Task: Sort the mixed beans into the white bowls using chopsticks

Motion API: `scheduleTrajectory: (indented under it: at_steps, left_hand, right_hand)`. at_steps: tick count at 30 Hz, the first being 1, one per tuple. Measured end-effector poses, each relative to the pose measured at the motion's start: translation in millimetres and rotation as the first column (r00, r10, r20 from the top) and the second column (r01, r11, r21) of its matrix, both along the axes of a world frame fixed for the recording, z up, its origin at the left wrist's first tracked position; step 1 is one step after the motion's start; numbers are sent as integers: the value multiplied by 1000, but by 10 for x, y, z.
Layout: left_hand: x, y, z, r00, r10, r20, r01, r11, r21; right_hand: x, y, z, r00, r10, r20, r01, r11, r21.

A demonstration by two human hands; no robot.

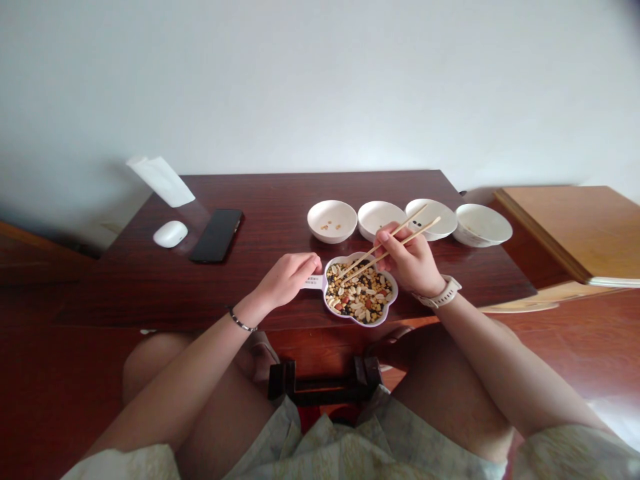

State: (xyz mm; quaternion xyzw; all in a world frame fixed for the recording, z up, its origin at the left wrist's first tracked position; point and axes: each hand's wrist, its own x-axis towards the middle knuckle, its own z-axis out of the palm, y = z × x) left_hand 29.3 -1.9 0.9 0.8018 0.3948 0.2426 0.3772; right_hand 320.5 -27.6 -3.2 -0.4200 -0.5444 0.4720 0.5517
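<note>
Head view: pale wooden chopsticks [361, 258] dipped into a lobed white dish [360, 321] of mixed beans [359, 291]

Both hands meet at the dish, which sits near the front edge of the dark reddish-brown wooden desk [150, 287], between the two forearms. The right hand [407, 261], a pale watch strap [440, 293] at its wrist, is nearer the beans, reaching over the dish's upper-right rim. Its fingers [385, 235] are clamped on the chopsticks, whose long axis slants from upper right to lower left in the view. Their tips sit close together among the beans, in the upper-left part of the dish; whether a bean lies between them is too small to tell. The mix therefore lies below and to the left of those fingers.

The left hand [285, 280] comes in from the other side, its fingers [313, 264] together against the rim, just above a white printed tab [313, 283] that projects from the dish; whether they pinch it cannot be told.

Beyond the dish stand four round white bowls in a row. The leftmost [332, 221] holds a few tan beans, the second [377, 215] sits just behind the right hand, and the other two [433, 217] [483, 225] lie farther right — near the chopstick ends. Well to the left lie a black smartphone [217, 235] and a white computer mouse [170, 234].
</note>
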Motion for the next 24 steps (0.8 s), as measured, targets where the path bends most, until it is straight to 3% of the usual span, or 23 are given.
scheduleTrajectory:
  at_steps: [24]
  left_hand:
    - [-2, 1, -12, 1000, -2, 16, 2, 1000, -16]
  right_hand:
    - [-5, 10, -25, 1000, -11, -13, 11, 1000, -6]
